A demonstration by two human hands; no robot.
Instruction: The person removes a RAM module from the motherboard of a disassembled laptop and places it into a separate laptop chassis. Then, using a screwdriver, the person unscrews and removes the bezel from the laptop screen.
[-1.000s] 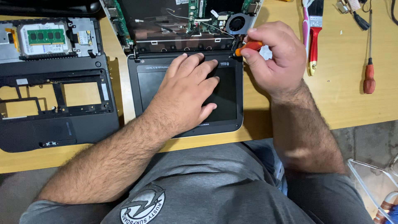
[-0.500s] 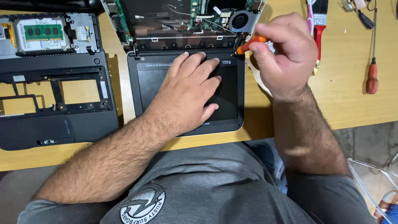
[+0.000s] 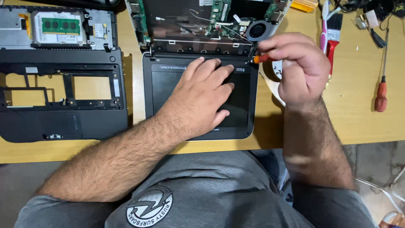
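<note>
Both hands (image 3: pixel 202 97) on laptop (image 3: pixel 160 84)

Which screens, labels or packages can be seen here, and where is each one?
Laptop screen: dark rounded rectangle, black frame, flat on the table under the left hand; unlit.
Round logo patch: white and grey, on the grey shirt, bottom centre.
Small white sticker: on the black laptop shell, left.
Right hand holds an orange-handled screwdriver at the hinge.

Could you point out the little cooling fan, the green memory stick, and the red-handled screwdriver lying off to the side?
cooling fan (image 3: pixel 257 30): head view, on the round hub of its blades.
green memory stick (image 3: pixel 60 25): head view, on the middle of the green board.
red-handled screwdriver (image 3: pixel 381 96): head view, on its red handle.
</note>
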